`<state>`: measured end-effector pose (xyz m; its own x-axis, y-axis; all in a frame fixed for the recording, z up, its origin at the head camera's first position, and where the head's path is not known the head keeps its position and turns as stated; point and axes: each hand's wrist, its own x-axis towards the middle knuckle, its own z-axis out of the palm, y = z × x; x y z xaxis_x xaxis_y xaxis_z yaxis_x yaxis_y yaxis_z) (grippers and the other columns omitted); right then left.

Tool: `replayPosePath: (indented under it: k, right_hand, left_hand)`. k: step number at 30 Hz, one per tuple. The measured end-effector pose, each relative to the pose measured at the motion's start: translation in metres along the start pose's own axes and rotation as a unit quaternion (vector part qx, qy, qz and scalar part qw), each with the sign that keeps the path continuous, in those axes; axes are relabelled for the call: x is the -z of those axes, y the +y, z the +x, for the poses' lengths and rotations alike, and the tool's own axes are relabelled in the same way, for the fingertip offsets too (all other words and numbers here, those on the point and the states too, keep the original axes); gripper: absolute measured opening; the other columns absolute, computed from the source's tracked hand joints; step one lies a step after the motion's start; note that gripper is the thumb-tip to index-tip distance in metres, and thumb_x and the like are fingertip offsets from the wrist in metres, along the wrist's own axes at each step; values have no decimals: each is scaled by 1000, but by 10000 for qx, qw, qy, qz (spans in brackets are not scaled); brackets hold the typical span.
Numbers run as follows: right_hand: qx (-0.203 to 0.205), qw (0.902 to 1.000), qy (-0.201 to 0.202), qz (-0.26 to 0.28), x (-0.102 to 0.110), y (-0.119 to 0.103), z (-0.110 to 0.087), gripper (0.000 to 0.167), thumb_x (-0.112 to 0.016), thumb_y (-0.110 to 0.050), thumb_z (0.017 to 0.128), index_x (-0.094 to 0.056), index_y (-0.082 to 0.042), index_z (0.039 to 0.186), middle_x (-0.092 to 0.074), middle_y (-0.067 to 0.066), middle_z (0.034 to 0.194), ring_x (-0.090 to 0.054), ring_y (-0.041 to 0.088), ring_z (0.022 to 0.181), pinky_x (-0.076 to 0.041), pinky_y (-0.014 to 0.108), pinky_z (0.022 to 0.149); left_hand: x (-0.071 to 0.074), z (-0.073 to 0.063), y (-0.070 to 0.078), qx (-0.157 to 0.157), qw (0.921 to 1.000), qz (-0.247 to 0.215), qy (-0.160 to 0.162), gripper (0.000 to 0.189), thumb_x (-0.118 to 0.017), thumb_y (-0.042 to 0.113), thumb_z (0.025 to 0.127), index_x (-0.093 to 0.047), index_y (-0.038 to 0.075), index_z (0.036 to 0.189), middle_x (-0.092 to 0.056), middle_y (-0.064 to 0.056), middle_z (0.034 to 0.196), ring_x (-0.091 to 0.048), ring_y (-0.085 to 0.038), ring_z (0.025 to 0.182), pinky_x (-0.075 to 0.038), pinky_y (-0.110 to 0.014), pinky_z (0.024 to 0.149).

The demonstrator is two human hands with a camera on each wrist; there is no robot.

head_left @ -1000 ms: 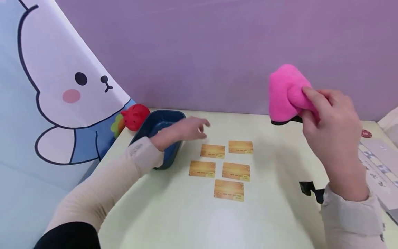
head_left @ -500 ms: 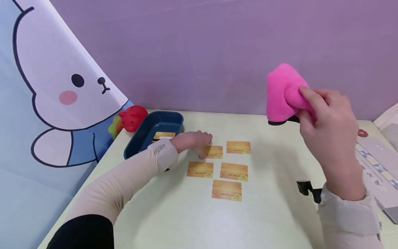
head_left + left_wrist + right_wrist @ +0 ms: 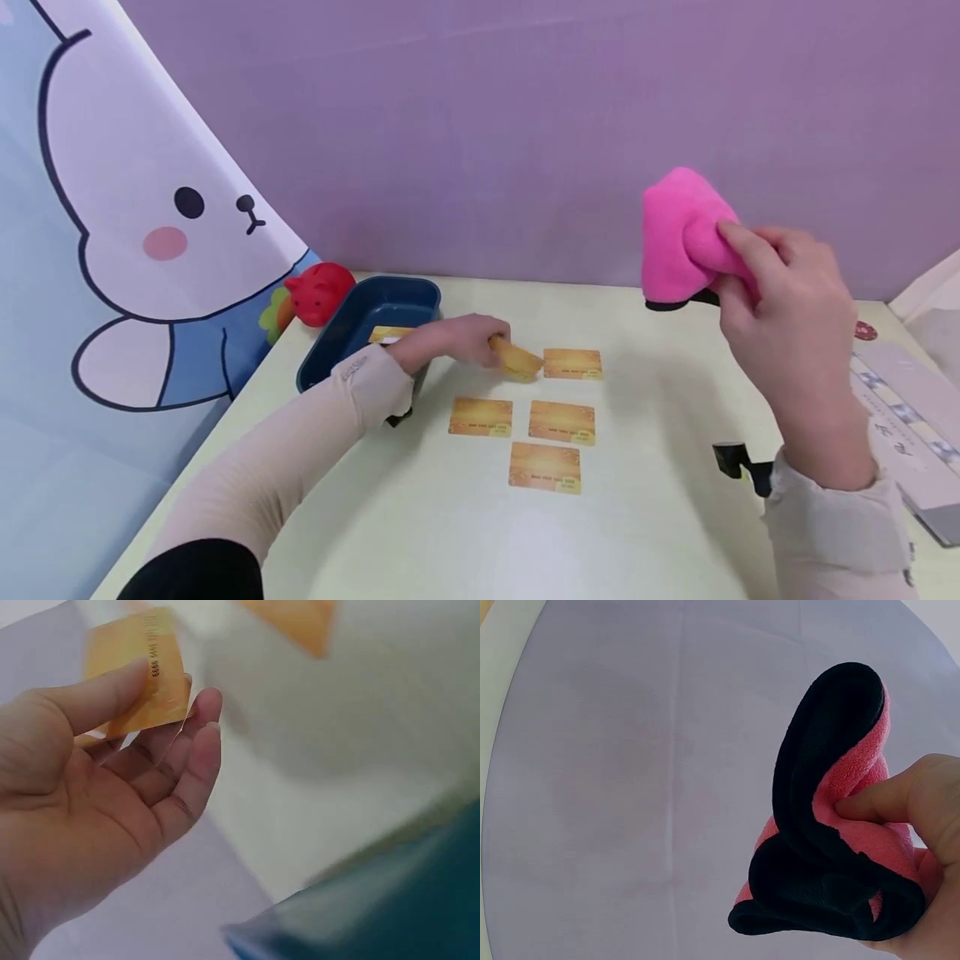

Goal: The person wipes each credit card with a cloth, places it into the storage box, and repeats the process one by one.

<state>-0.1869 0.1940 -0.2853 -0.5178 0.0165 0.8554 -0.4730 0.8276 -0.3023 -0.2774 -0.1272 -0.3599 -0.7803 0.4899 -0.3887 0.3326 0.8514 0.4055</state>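
My left hand (image 3: 472,337) pinches a gold bank card (image 3: 517,360) just above the table. In the left wrist view, the thumb presses on the face of this card (image 3: 169,690), with fingers behind it. Several similar gold cards (image 3: 562,422) lie flat on the table, nearer to me and to the right. Behind my left wrist is a dark blue tray (image 3: 405,285) with a gold card (image 3: 387,334) inside, partly hidden by my arm. Raised at the right, my right hand (image 3: 795,308) grips a folded pink fleece cloth (image 3: 682,242) with black edging (image 3: 829,712).
A red pig figure (image 3: 318,294) stands beside the tray at the back left. On the right lie a grey-white box (image 3: 903,425), a red round chip (image 3: 865,331) and a black object (image 3: 731,458) by my right wrist. A purple backdrop (image 3: 525,150) rises behind the table (image 3: 420,533).
My left hand has moved from above the tray's right side to the back-left card and lifted it off the table. The right hand keeps its hold on the pink cloth, nearly still.
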Motion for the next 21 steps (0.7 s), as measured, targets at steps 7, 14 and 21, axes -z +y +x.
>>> replayPosePath:
  k: [7,14,21]
  right_hand:
    - [-312,9991,259,-80,9,11,2,35,-57,-6,90,-71,-7,123,-67,29,113,-57,52,109,-40,65,81]
    - [-667,9965,505,-80,20,16,0,31,-62,-9,91,-73,-8,120,-66,29,115,-56,50,112,-42,66,84]
    - [-523,9964,650,145,25,12,-2,33,-64,-14,93,-71,-11,125,-65,30,116,-56,48,111,-46,49,95]
  left_hand:
    - [21,-21,28,-927,9391,-2711,1900,20,-61,18,101,-63,9,119,-69,-9,108,-65,-25,94,-53,-30,76]
    - [17,-22,81,-2013,8245,-4317,3055,51,-66,9,96,-52,18,145,-70,-8,85,-63,-24,80,-47,-25,71]
    - [4,-23,101,-2171,7919,-4738,3181,42,-62,10,99,-54,17,139,-73,-13,88,-71,-14,80,-53,-29,73]
